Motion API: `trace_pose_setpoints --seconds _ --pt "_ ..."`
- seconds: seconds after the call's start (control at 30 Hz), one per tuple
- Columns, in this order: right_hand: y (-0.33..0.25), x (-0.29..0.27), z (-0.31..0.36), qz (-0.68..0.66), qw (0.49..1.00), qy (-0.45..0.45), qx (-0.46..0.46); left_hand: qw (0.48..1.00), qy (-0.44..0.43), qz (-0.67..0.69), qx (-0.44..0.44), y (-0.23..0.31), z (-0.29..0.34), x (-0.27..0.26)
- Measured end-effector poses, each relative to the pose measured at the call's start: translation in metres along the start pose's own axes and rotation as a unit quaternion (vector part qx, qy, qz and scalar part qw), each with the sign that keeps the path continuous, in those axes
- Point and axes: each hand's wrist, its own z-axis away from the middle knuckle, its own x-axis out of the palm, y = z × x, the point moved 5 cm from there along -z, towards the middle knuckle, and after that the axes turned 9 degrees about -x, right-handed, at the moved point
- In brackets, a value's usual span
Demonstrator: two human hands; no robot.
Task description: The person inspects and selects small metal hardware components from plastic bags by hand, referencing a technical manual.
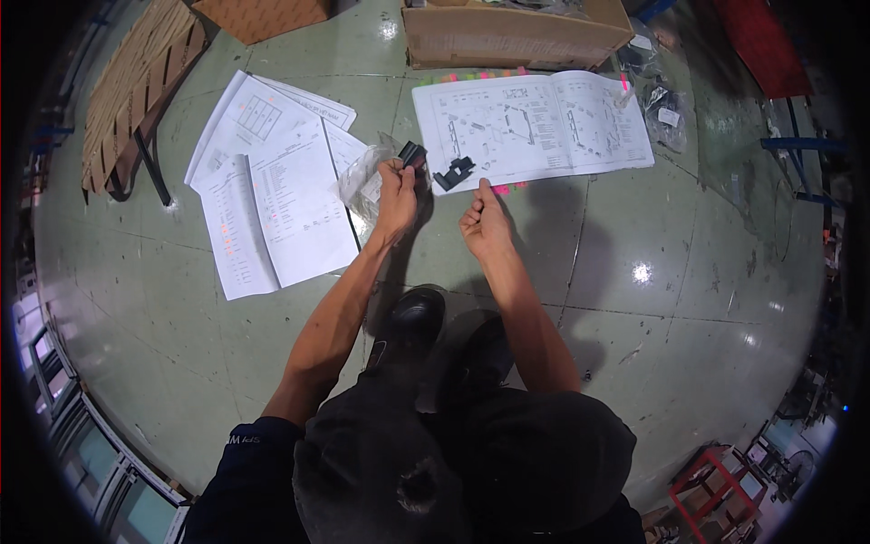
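Observation:
My left hand (396, 198) is closed round a small black part (412, 153), a blocky piece that sticks out past the fingertips. A clear plastic bag (361, 188) lies against this hand on its left; I cannot tell whether the fingers also grip it. My right hand (486, 223) is closed, its fingertips by the lower edge of an open manual (598, 136) with printed drawings. Whether anything small is pinched there is hidden. A second black part (453, 173), with a notched shape, rests on the manual's lower left corner, just beyond my right fingertips.
Printed sheets (299, 213) overlap on the green floor (652, 236) at left. Beyond the manual stands a cardboard box (517, 36), with bagged items (666, 118) right of it. Slatted cardboard (145, 91) and a black strip (152, 168) are at far left. My shoes (417, 317) are below my hands.

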Motion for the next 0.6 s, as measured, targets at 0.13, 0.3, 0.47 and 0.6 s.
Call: trace_pose_setpoints --seconds 0.13,0.3,0.47,0.6 --pt "0.002 0.014 -0.013 -0.014 1.000 -0.013 -0.012 0.991 -0.037 0.042 -0.125 -0.011 -0.010 0.003" --pt "-0.011 0.019 -0.026 -0.015 0.998 -0.017 -0.061 0.973 -0.068 0.126 -0.180 -0.002 -0.006 0.019" --pt "-0.011 0.028 -0.028 -0.004 0.995 -0.015 -0.101 0.965 -0.011 0.218 -0.146 -0.004 -0.005 0.026" --pt "0.001 0.027 -0.020 0.052 0.997 0.037 -0.052 0.980 0.044 0.145 -0.129 -0.016 -0.013 0.029"
